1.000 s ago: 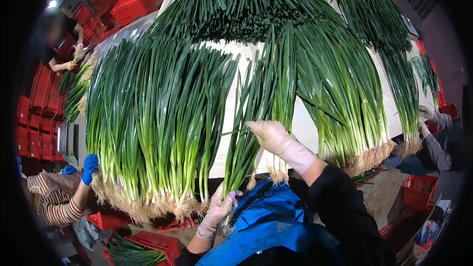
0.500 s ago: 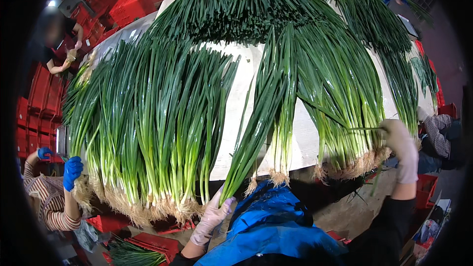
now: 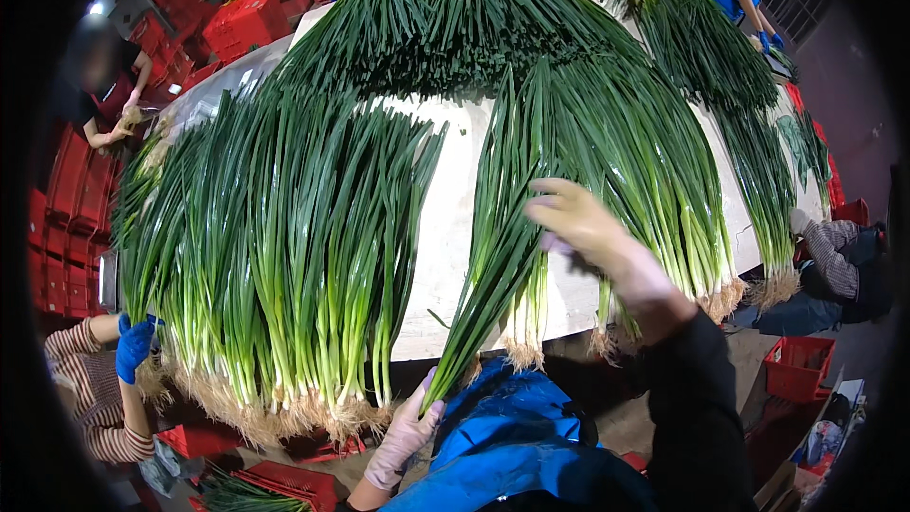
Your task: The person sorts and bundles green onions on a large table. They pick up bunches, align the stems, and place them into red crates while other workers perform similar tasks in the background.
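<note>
My left hand (image 3: 406, 434), in a pale thin glove, is closed around the lower ends of a small bunch of green onions (image 3: 474, 315). The bunch slants up and right, its leaves lying over others on the table. Gloved too and blurred by motion, my right hand (image 3: 578, 223) is above the leaves of that bunch, its fingers apart and nothing visible in them. A few rooted green onions (image 3: 528, 322) lie under and beside my right wrist. To the left spreads a wide row of green onions (image 3: 313, 256), roots toward me. Another pile (image 3: 654, 171) fans out on the right.
The white table (image 3: 439, 237) shows between the piles. A far heap of green onions (image 3: 455, 28) lies across its back. A co-worker's blue-gloved hand (image 3: 135, 351) is at the left pile's roots; other people stand around the table. Red crates (image 3: 801, 367) are on the floor.
My right hand has moved left from the right pile's roots to the leaves near the middle, and the leaf it had is no longer seen in it. My left hand keeps its bunch.
</note>
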A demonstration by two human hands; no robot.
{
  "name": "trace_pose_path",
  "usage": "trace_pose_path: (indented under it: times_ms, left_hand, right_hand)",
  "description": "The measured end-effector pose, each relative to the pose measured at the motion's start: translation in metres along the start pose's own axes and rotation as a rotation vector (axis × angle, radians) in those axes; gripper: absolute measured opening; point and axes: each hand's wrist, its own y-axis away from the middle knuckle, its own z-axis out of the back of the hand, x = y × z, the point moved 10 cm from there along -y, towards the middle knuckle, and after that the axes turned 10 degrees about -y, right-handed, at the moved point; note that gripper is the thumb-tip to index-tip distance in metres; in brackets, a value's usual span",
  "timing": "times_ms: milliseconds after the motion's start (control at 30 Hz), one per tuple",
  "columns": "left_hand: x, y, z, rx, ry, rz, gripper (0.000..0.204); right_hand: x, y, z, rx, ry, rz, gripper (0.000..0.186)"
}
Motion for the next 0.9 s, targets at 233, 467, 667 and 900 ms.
trace_pose_path:
  times_ms: [233, 467, 667, 900]
  left_hand:
    - [-0.002, 0.009, 0.000, -0.042, 0.027, -0.041, 0.054]
    - [-0.010, 0.009, 0.001, -0.051, 0.081, -0.057, 0.054]
    - [0.001, 0.007, -0.004, -0.055, 0.237, -0.018, 0.052]
    - [0.014, 0.009, 0.000, 0.019, 0.360, 0.120, 0.042]
  right_hand:
    - [-0.074, -0.120, -0.062, -0.029, -0.367, -0.230, 0.035]
    - [-0.067, -0.118, -0.081, 0.141, -0.246, -0.133, 0.017]
    - [0.024, -0.124, -0.053, -0.075, 0.792, 0.550, 0.025]
    - [0.072, -0.116, -0.019, -0.205, 1.369, 0.704, 0.019]
